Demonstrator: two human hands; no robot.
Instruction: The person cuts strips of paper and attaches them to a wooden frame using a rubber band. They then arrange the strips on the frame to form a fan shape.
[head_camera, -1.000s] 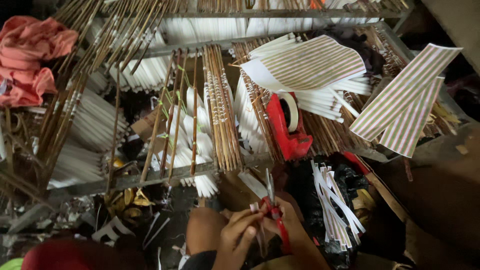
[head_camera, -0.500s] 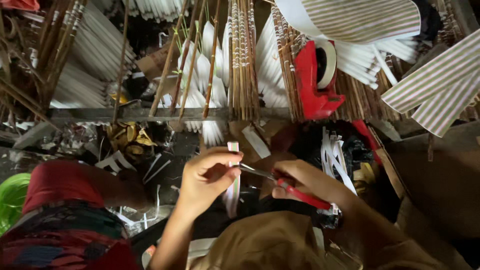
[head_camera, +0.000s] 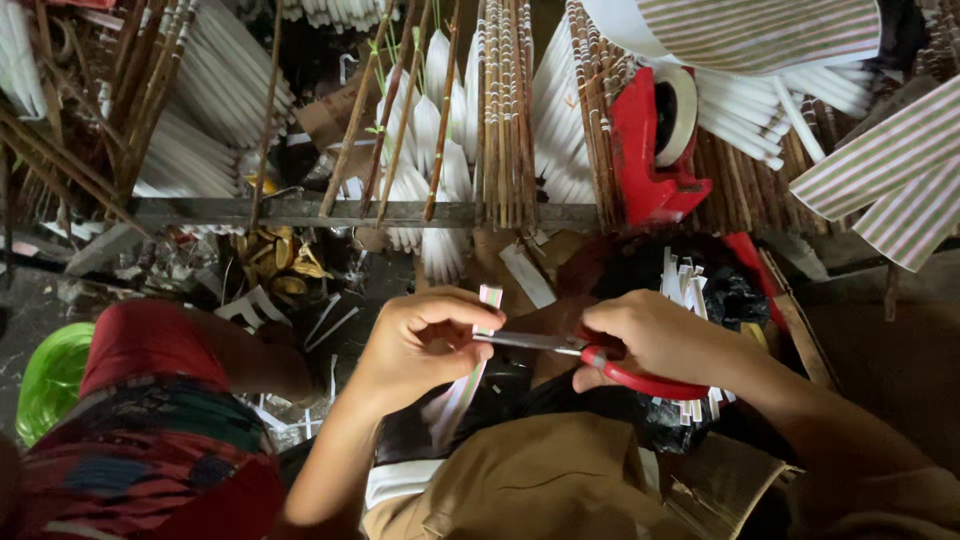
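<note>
Below the metal rail (head_camera: 300, 212), at lap level: two hands meeting over dark cloth.

Left hand (head_camera: 415, 345): forearm rising from lower left, wrist bent, thumb and fingers pinched on a strip (head_camera: 470, 375) of striped paper, held near upright, top end showing above the fingers, lower end trailing toward the lap.

Right hand (head_camera: 655, 338): forearm entering from lower right, fingers clenched through the red handles of scissors (head_camera: 570, 348); blades pointing left, tips at the strip just beside the left thumb. Blade gap: cannot tell.

Count: one pair of scissors; one strip in hand; one red tape dispenser (head_camera: 650, 150) on the rail, one roll in it; one bundle of cut strips (head_camera: 685, 285) behind the right hand; three large striped sheets (head_camera: 880, 165) at upper right; sticks (head_camera: 500, 110) too many to count.

Change against half a second earlier: same grips, same blade direction; hands nearer frame centre; strip now with more showing above the left fingers.
</note>
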